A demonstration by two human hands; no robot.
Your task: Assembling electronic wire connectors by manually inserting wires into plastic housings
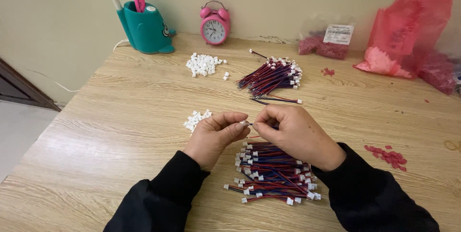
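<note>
A small white connector (245,123) is being pinched between both hands, left hand (216,133) and right hand (293,133), above the near finished wire pile (273,172), while the far wire bundle (271,78) is lying untouched.

Plenty of bare table (120,116) down the left side of the frame. Centre's clogged: wire bundle (273,174) low middle, another wire pile (271,79) above it, white connector heaps (204,64) upper middle. Pink bags (408,35) block the upper right.
</note>
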